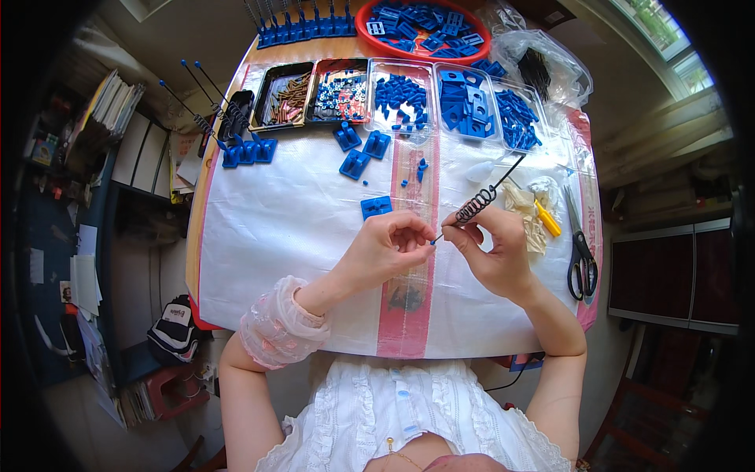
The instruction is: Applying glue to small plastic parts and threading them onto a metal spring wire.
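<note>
My right hand (495,248) pinches a thin black rod with a coiled spring section (475,206); its straight end slants up to the far right. My left hand (393,245) has thumb and forefinger closed at the rod's lower end, on a tiny blue piece (432,242). Whether the piece sits on the rod is too small to tell. Just beyond my left hand lies a square blue plastic plate (376,206). Farther off are loose blue blocks (354,164) and a small blue pin-shaped part (422,168).
Trays of brown screws (291,98), metal nuts (340,98) and blue parts (464,118) line the far side. Behind them stands a red basin (362,31). Scissors (580,259) and a yellow-handled tool (547,219) lie right; blue-based rods (250,151) stand left.
</note>
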`<state>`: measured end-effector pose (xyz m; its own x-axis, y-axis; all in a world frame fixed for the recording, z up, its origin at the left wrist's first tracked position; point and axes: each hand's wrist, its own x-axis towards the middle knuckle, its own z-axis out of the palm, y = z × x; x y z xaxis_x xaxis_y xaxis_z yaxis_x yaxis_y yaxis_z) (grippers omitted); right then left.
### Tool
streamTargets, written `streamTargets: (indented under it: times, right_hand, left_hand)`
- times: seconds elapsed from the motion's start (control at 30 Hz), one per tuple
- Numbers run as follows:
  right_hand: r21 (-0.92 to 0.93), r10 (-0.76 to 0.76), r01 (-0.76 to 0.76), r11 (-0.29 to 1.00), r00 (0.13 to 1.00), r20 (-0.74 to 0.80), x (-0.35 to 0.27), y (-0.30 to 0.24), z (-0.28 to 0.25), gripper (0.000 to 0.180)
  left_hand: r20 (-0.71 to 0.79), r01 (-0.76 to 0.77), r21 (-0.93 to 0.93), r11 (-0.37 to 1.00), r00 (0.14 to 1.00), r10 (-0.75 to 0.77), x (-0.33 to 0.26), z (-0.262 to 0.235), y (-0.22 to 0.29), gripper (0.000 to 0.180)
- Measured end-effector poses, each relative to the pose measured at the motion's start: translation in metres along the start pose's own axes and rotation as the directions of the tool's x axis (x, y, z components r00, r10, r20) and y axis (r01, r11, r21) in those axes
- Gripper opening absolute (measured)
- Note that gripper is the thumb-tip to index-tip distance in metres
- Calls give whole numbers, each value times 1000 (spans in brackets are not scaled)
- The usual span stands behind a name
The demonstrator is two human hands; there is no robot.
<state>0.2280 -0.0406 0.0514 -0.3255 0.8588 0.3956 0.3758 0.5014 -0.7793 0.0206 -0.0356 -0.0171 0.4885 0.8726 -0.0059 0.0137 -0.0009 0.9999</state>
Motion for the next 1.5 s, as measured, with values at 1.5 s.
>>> streamTargets:
  times: [1.5]
  right_hand:
    - [-716, 78, -165, 678, 985, -154, -18, 54, -77, 11]
  left_hand:
    - [17, -516, 365, 775, 836, 549, 28, 0, 46, 23]
